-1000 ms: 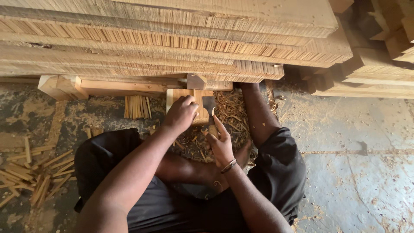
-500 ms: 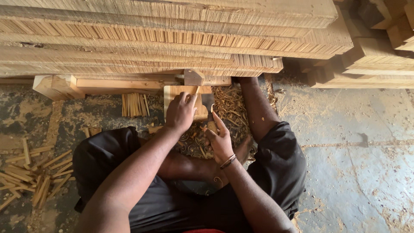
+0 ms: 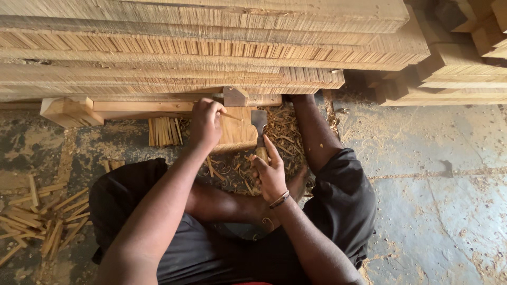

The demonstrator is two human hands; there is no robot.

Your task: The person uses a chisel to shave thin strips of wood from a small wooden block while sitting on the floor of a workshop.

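Head view: right hand [image 3: 270,177] on chisel [image 3: 259,129].

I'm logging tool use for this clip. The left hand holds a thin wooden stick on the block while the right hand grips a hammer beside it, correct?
Not quite. In the head view the right hand grips a flat-bladed chisel-like tool, not a hammer. The rest stands: the left hand holds a thin wooden stick on the wooden block.

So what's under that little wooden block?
Curly wood shavings spread around the wooden block, beside the chisel. Whatever lies directly beneath it is covered; the left hand hides its left side.
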